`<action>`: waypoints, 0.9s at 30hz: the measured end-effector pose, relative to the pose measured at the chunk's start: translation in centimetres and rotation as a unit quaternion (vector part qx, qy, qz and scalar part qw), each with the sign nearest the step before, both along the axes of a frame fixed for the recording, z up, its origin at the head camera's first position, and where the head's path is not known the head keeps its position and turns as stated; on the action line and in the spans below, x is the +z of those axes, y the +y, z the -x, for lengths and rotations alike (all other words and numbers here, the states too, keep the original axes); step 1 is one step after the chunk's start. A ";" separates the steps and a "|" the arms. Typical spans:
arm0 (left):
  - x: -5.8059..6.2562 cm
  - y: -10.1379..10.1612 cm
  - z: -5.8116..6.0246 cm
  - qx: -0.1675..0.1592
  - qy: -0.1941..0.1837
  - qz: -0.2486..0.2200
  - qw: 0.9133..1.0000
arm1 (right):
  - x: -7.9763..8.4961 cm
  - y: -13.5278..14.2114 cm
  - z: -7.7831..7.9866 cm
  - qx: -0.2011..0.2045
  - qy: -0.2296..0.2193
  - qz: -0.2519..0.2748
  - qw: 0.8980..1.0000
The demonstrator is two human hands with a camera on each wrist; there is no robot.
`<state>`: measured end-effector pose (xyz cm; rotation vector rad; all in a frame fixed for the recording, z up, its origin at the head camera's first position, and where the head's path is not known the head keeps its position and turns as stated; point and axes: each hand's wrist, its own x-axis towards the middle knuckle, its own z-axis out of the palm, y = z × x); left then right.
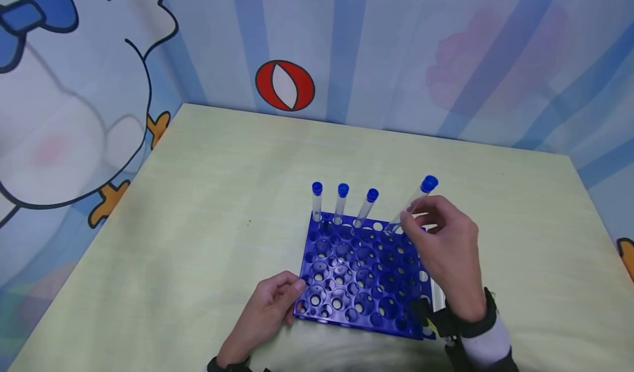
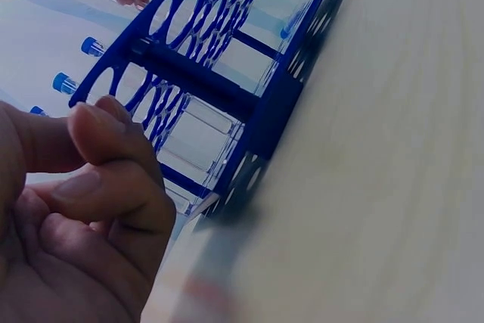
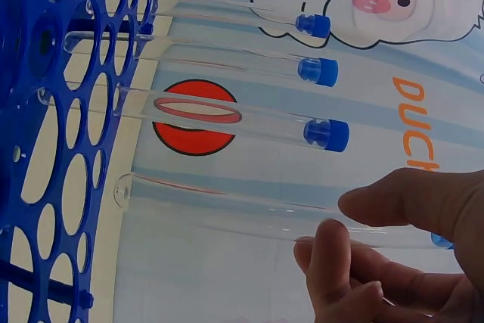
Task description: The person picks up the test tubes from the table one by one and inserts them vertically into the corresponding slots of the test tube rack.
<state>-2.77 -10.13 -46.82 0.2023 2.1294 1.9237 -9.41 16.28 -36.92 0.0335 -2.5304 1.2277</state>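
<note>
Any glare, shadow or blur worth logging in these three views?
Head: glossy highlights on the blue rack, soft shadow on the table near the bottom edge; left wrist: dim, with the table soft and lacking detail; right wrist: faint highlights on the transparent held tube.

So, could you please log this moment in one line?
left hand: holds rack | right hand: pinches tube above rack | rack: three capped tubes

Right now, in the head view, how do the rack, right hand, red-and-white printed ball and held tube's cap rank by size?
Largest to smallest, as they look:
1. blue rack
2. right hand
3. printed red-and-white ball, farther back
4. blue cap on the held tube
</note>
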 end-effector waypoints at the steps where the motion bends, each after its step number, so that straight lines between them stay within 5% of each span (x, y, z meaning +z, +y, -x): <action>1: 0.0 0.0 0.0 0.000 -0.001 0.000 1.000 | 0.0 -0.1 0.1 0.001 0.000 0.000 1.000; 27: 0.2 0.0 0.0 0.002 -0.009 0.003 1.000 | -1.9 -1.3 1.8 0.020 -0.032 -0.027 0.999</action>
